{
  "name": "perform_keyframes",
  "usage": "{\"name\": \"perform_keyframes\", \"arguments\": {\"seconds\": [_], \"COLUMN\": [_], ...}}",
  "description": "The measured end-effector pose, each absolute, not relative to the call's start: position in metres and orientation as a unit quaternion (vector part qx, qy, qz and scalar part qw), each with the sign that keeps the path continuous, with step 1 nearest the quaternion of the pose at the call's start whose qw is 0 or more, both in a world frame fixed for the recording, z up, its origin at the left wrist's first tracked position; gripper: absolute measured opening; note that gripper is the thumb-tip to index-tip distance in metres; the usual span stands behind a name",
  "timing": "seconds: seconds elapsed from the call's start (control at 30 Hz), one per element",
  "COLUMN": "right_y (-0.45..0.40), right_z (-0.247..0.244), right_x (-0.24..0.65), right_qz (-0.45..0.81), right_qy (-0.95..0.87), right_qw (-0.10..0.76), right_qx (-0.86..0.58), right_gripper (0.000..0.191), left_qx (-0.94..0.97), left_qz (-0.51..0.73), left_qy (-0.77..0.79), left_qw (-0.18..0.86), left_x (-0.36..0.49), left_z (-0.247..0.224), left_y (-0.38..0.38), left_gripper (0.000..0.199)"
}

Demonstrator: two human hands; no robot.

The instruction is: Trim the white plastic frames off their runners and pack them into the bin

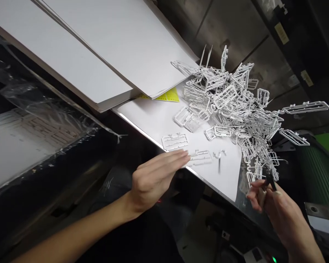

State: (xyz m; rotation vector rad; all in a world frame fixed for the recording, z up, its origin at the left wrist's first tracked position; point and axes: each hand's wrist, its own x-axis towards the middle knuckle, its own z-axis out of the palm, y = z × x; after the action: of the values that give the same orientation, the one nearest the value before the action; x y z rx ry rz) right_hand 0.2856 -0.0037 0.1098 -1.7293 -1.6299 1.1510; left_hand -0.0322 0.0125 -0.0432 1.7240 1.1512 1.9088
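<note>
My left hand (pixel 160 175) is at the table's front edge, its fingers straight and pressed together over the left end of a thin white plastic frame (pixel 201 158). The thumb is hidden. Just behind the fingers lies a similar white frame (pixel 175 141). A small white hooked piece (pixel 219 157), slightly blurred, is to the right of the held frame. My right hand (pixel 279 208) is closed around a small dark hand tool (pixel 269 180) at the near right end of a tangled pile of white plastic frames (pixel 233 102). The tool's exact kind does not show.
Stacked white boards (pixel 112 40) cover the left and back of the white tabletop (pixel 224 179). A yellow printed sheet (pixel 168 95) sticks out beneath them. Clear plastic wrap (pixel 44 91) hangs at the left. Green ribbed material (pixel 318 175) stands at the right.
</note>
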Motion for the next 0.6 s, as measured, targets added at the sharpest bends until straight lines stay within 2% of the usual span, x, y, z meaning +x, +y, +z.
{"name": "perform_keyframes", "arguments": {"seconds": [0.03,0.1,0.27,0.43,0.6], "right_y": [-0.012,-0.025,-0.025,-0.016,-0.014], "right_z": [0.119,0.131,0.131,0.121,0.123], "right_x": [0.275,0.25,0.214,0.217,0.208], "right_qz": [0.416,0.415,0.457,0.453,0.446], "right_qy": [-0.6,-0.599,-0.607,-0.649,-0.659], "right_qw": [0.222,0.155,0.024,0.007,0.016], "right_qx": [-0.646,-0.668,-0.649,-0.612,-0.605], "right_gripper": [0.044,0.042,0.036,0.038,0.04], "left_qx": [0.646,0.7,0.724,0.719,0.713], "left_qz": [0.657,0.624,0.582,0.581,0.575], "left_qy": [0.376,0.344,0.371,0.383,0.398], "left_qw": [0.097,0.036,0.014,0.018,0.043], "left_x": [-0.036,-0.039,-0.038,-0.037,-0.038], "left_z": [-0.044,-0.044,-0.039,-0.039,-0.042], "left_y": [0.011,0.007,-0.008,-0.016,-0.021], "left_gripper": [0.04,0.039,0.033,0.032,0.043]}}
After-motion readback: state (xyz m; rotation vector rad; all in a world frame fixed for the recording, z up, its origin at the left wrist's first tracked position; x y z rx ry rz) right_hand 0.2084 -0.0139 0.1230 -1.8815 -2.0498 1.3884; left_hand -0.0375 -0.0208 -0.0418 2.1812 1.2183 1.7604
